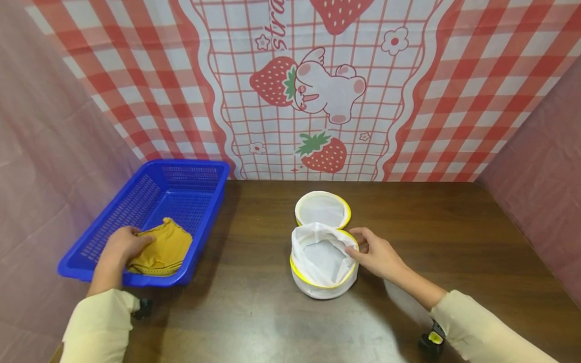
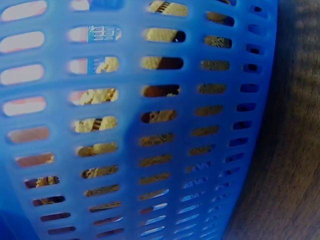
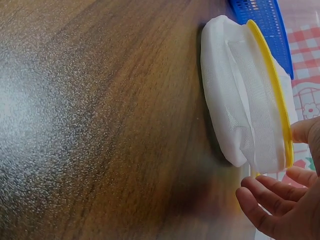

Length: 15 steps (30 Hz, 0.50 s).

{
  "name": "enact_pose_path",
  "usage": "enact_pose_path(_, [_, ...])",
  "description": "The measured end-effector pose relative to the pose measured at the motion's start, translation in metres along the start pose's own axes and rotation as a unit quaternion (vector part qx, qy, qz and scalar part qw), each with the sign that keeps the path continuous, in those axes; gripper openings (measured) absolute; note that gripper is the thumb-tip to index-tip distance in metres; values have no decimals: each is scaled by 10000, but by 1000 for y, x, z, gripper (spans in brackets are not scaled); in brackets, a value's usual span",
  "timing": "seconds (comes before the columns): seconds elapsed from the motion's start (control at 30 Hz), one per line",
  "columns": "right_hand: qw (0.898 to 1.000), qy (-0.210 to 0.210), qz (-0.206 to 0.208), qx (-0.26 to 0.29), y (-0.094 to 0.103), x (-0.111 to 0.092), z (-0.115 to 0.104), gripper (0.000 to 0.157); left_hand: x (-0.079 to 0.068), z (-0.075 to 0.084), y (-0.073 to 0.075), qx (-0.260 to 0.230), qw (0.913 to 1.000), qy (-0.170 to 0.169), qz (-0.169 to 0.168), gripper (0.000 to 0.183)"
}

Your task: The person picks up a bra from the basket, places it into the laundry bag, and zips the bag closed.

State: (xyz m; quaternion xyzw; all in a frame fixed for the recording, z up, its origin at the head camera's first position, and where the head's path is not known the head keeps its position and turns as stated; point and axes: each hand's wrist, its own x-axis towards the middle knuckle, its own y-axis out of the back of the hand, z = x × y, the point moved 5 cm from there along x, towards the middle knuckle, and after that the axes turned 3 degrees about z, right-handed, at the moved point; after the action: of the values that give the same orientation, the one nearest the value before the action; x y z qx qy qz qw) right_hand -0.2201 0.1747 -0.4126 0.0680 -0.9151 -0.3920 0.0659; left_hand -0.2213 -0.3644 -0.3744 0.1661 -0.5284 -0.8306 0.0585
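A mustard-yellow cloth garment (image 1: pixel 164 247) with a dark-striped trim lies bunched at the near end of the blue plastic basket (image 1: pixel 213 201). My left hand (image 1: pixel 125 244) reaches over the near rim and grips the garment's left side. In the left wrist view, the basket wall (image 2: pixel 130 120) hides that hand, and bits of yellow cloth show through its slots. A round white mesh laundry bag (image 1: pixel 324 290) with a yellow zip edge stands unzipped, its round lid (image 1: pixel 322 210) folded back. My right hand (image 1: pixel 379 254) pinches the bag's right rim, thumb over the edge, other fingers loosely spread outside.
The brown wooden table (image 1: pixel 254 322) carries the basket at left and the bag near the middle. A red-and-white strawberry-print cloth (image 1: pixel 386 101) hangs behind it. Pinkish curtains (image 1: pixel 50 151) close off both sides.
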Motion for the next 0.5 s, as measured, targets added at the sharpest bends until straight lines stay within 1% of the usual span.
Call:
enact_pose_path(0.17, [10000,32,-32,31,-2,0,2,45,0,0,0,-8,10000,-16,-62,63])
enact_pose_path(0.5, [9998,172,-40,-50,-4,1,0,42,0,-1,0,87,9996,72,-241,67])
